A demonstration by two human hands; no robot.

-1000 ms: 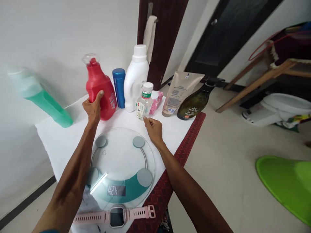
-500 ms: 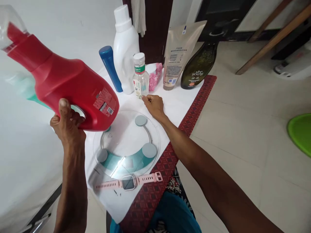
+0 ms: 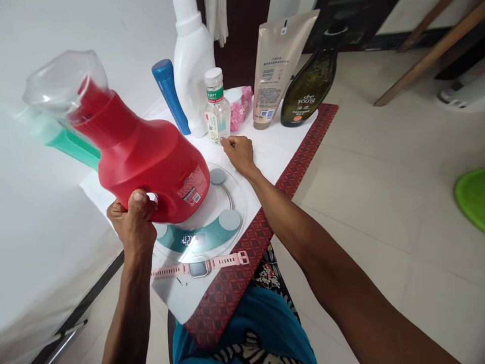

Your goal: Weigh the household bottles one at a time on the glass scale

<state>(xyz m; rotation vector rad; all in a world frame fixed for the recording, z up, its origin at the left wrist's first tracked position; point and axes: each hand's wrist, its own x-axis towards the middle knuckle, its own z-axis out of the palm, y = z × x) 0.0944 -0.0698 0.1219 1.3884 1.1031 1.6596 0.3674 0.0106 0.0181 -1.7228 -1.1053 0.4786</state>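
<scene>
My left hand [image 3: 133,217] grips a red detergent bottle [image 3: 151,156] by its handle, thumb over the near side. The bottle leans to the left, its clear cap [image 3: 70,83] up at the left. Its base is over the round glass scale [image 3: 212,242], hiding much of it; I cannot tell how fully it rests there. Digits glow on the scale's display [image 3: 192,239], too blurred to read. My right hand [image 3: 239,152] is closed on the white cloth, with nothing visible in it. It sits beside the foot of a small clear bottle [image 3: 220,119] with a white cap.
Behind stand a white jug [image 3: 194,71], a blue bottle [image 3: 171,96], a pink packet [image 3: 241,108], a beige tube [image 3: 273,76] and a dark green bottle [image 3: 308,93]. A pink-strapped watch [image 3: 198,267] lies in front of the scale. A green bottle [image 3: 76,146] is partly hidden behind the red one.
The red bottle has come right and down over the scale with my left hand, tilting more upright. Digits now show on the display. My right hand stays beside the small bottle.
</scene>
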